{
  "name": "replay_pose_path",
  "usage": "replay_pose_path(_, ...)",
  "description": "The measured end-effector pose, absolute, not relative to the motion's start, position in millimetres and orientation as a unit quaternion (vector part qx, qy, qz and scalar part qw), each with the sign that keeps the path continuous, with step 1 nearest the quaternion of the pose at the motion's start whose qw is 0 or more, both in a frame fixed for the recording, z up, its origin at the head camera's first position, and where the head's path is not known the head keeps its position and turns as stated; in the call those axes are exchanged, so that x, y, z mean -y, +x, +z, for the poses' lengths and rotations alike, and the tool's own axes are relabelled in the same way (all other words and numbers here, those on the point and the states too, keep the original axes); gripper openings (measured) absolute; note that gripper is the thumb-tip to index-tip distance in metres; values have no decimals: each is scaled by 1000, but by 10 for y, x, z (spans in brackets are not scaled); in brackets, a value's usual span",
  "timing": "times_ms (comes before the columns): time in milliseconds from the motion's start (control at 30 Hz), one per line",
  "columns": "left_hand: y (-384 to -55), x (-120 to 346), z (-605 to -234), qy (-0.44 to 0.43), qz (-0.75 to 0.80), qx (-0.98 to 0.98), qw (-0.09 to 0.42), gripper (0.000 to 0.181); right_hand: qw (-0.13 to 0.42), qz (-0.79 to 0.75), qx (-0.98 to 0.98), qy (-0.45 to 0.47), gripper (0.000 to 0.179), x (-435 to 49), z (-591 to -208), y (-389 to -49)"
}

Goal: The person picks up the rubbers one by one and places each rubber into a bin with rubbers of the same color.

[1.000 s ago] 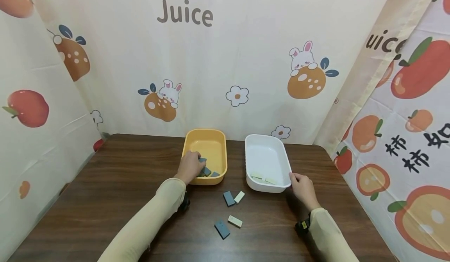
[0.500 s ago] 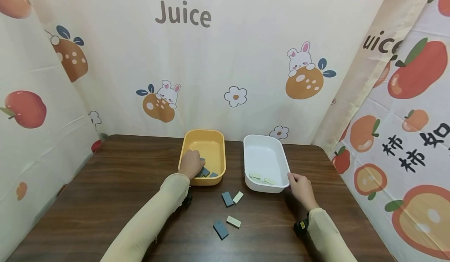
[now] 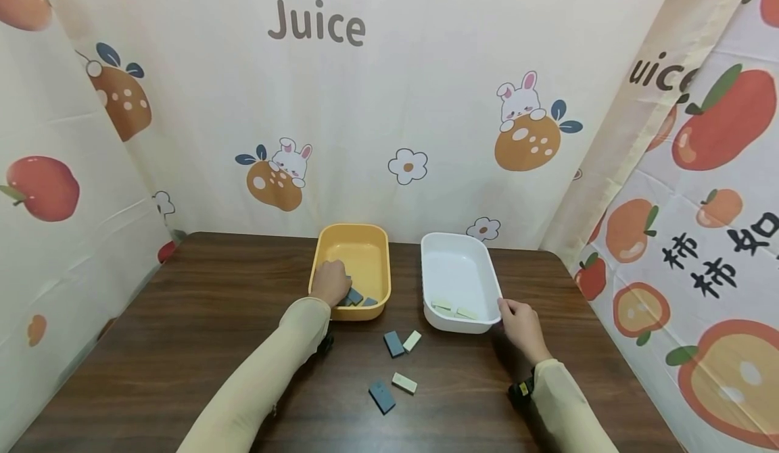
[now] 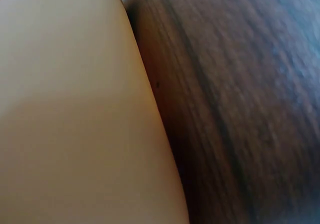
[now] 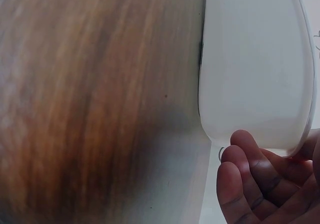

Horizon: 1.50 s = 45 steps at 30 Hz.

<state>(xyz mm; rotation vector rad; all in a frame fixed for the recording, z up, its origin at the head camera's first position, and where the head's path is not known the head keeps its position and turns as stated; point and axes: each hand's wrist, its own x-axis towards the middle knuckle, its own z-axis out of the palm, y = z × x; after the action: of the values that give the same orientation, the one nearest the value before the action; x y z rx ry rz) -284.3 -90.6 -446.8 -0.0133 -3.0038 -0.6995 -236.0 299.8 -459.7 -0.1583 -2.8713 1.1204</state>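
Observation:
In the head view my left hand [image 3: 331, 282] reaches over the near left side of a yellow tub [image 3: 376, 250], close to several dark blue-grey blocks [image 3: 355, 296]. Its fingertips are hidden, so whether they hold a block cannot be seen. The left wrist view is mostly filled by the tub's smooth outer wall [image 4: 75, 109]. At the near right corner of a white tub [image 3: 459, 264], my right hand [image 3: 523, 328] pinches the rim. In the right wrist view, its other fingers [image 5: 245, 159] lie loosely bent beside the white wall [image 5: 255, 59]. Pale cream blocks [image 3: 453, 310] lie inside that tub.
On the brown wooden table [image 3: 182, 345], in front of the tubs, lie two blue-grey blocks, one nearer the tubs [image 3: 393, 344] and one nearer me [image 3: 382, 397]. Beside them are two cream blocks [image 3: 412, 341] [image 3: 404, 383]. A printed curtain [image 3: 365, 101] hangs behind the table.
My left hand has shifted slightly lower into the yellow tub, and its fingers have gone out of sight. The right hand stays at the white tub's rim. The head view has shifted slightly.

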Motion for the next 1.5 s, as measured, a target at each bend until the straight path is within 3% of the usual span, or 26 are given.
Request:
replay_pose_path(300,-2826,899,-4444,-17,-213,977,25,42,27,363,930,-54,43,-2982,-4600,-2352)
replay_pose_path(567,-2783,872,-4270,-25,-250,967,38,19,36,366,928,-53,41,-2988,-4587,-2356)
replay_pose_path(733,-2708,877,-4224,-27,-247,968,41,26,36,366,929,-50,42,-2987,-4595,-2365)
replay_pose_path(1500,-2400,930,-4162,-32,-259,960,100,24,43,364,929,-51,43,-2985,-4611,-2357)
